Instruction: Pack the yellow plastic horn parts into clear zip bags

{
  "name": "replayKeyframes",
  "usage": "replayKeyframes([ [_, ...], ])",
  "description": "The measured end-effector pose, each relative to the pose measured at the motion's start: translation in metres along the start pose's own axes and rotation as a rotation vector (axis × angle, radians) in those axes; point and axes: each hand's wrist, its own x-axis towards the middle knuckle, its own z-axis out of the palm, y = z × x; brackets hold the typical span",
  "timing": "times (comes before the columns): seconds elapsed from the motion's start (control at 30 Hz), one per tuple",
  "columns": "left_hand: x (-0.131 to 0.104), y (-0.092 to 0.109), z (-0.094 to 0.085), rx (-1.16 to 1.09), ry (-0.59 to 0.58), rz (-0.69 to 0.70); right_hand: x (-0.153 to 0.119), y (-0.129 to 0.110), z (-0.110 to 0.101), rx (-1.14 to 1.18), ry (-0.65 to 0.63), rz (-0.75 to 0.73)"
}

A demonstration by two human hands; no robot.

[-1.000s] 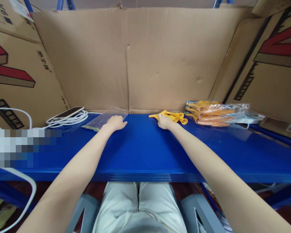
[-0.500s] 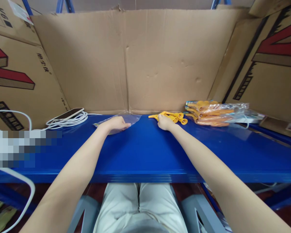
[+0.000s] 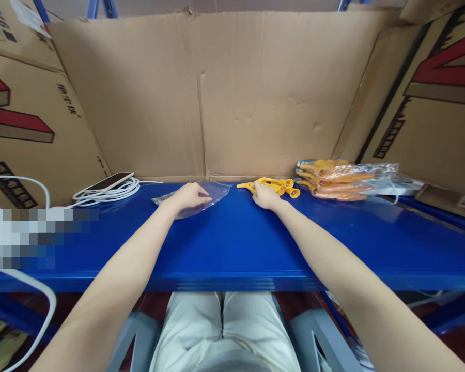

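Head view: left hand (image 3: 188, 197) lies flat, fingers released, on a clear plastic bag (image 3: 213, 194) at the blue shelf (image 3: 232, 243) rear. Right hand (image 3: 264, 196) grasps yellow plastic pieces (image 3: 281, 185), their long axes running rightward, just right of the bag.

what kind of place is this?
Probably a packing station in a small warehouse: a blue shelf serves as workbench, walled by cardboard sheets, with bagged orange toys stacked right and loose ones by the right hand.

Blue shelf (image 3: 232, 248) walled by brown cardboard (image 3: 225, 93)
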Motion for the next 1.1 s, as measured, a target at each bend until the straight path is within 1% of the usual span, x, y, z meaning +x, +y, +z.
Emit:
replayKeyframes([
  [0.03, 0.001, 0.0, 0.002, 0.054, 0.03, 0.014, -0.001, 0.001, -0.001, 0.014, -0.005, -0.007],
  [0.07, 0.002, 0.0, 0.005, 0.099, 0.034, 0.025, -0.002, 0.002, -0.002, 0.03, -0.008, -0.013],
  [0.17, 0.004, -0.002, 0.01, 0.134, -0.047, 0.052, -0.003, 0.006, -0.002, 0.065, -0.003, -0.028],
  [0.23, 0.005, -0.005, 0.011, 0.13, -0.079, 0.062, -0.002, 0.008, -0.002, 0.074, -0.004, -0.028],
  [0.33, 0.008, -0.009, 0.01, 0.124, -0.075, 0.083, -0.001, 0.01, -0.001, 0.09, -0.011, -0.023],
  [0.5, 0.015, -0.019, 0.011, 0.136, -0.057, 0.113, -0.001, 0.01, -0.001, 0.12, 0.017, -0.033],
  [0.6, 0.02, -0.026, 0.013, 0.216, -0.013, 0.07, -0.002, 0.009, -0.002, 0.117, 0.017, -0.026],
  [0.8, 0.023, -0.047, 0.019, 0.292, 0.063, -0.107, -0.003, 0.007, -0.005, 0.094, 0.017, -0.014],
  [0.93, 0.026, -0.061, 0.024, 0.244, 0.1, -0.185, -0.003, 0.005, -0.006, 0.089, 0.015, -0.013],
  [1.1, 0.031, -0.071, 0.029, 0.143, 0.076, -0.181, -0.005, 0.005, -0.008, 0.098, -0.005, -0.041],
])
